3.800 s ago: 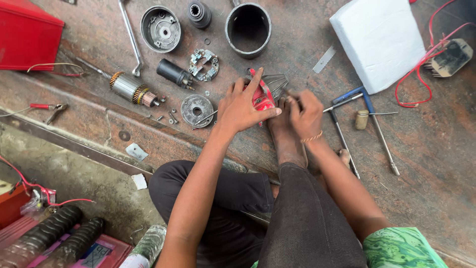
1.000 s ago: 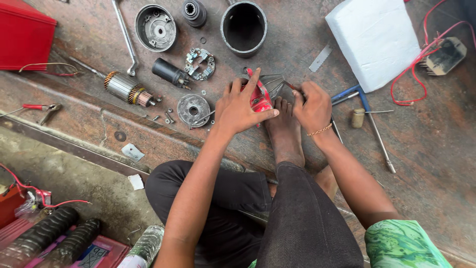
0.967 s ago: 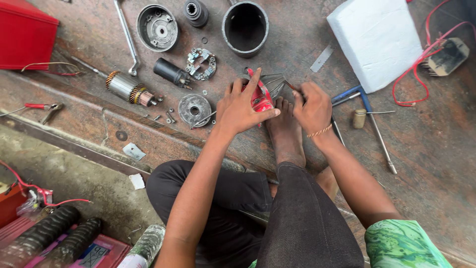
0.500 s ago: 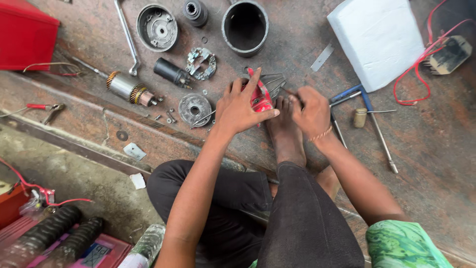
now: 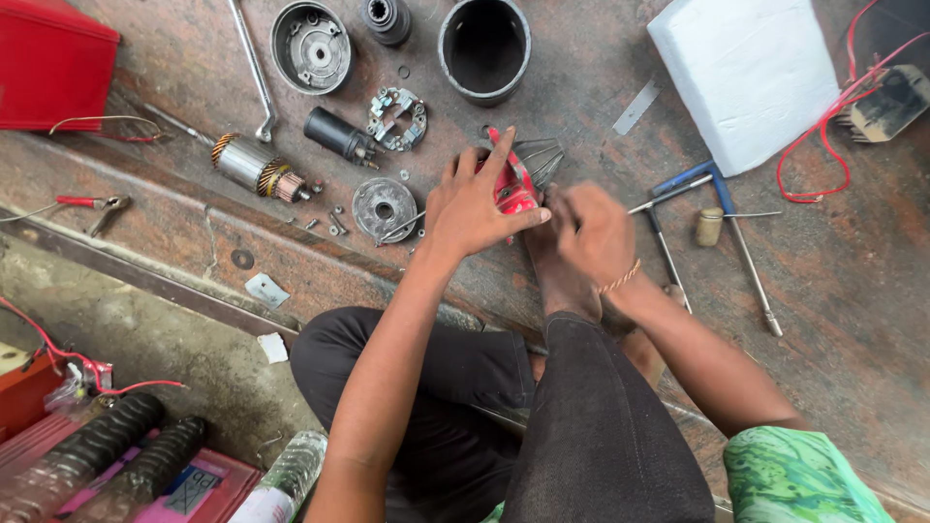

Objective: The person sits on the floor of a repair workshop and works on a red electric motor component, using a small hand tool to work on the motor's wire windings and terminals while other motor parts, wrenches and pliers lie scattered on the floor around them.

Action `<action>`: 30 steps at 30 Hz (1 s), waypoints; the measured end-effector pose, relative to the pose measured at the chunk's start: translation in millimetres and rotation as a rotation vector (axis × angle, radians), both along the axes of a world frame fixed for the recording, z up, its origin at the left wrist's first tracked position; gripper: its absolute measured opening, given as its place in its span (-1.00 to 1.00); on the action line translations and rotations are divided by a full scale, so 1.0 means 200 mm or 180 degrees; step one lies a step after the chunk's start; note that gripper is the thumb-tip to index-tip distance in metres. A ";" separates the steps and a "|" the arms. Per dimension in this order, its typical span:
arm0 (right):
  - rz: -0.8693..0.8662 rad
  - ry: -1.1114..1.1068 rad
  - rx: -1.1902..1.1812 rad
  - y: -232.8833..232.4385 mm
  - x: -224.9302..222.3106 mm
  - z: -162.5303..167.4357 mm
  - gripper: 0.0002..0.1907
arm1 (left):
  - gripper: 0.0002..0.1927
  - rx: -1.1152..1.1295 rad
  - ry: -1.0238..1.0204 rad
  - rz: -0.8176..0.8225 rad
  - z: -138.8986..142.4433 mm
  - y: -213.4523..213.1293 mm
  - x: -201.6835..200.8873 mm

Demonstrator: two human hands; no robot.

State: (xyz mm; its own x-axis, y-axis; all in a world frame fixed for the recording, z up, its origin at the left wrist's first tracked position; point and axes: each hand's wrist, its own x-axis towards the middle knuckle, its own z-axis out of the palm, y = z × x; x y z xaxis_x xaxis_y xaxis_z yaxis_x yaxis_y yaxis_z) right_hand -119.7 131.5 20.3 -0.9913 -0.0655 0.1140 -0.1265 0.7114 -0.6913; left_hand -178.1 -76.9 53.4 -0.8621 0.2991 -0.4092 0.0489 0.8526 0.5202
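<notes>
Lying under both hands [image 5: 528, 208], red part [image 5: 511, 189]

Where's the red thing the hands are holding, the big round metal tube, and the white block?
red part [image 5: 513, 192], head view, on its red body between the hands.
metal tube [image 5: 463, 85], head view, on its lower left rim.
white block [image 5: 746, 68], head view, on its flat top.

Two hands [image 5: 475, 203] [image 5: 596, 232], one armature [image 5: 254, 167], one cylindrical housing [image 5: 483, 44], one end cap [image 5: 310, 46], one brush plate [image 5: 395, 118], one white block [image 5: 746, 73].
</notes>
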 end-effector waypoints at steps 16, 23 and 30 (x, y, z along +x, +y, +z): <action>-0.0086 -0.0139 0.0369 0.02 0.00 0.05 -0.93 | 0.25 0.0014 0.0043 -0.0037 -0.01 0.00 0.00; -0.0123 0.0050 0.0258 0.01 0.01 0.02 -0.89 | 0.26 0.0013 0.0154 -0.0085 -0.01 0.00 0.00; -0.0136 0.0013 0.0006 -0.05 0.03 0.06 -0.89 | 0.25 0.0008 0.0108 -0.0054 -0.01 0.00 0.01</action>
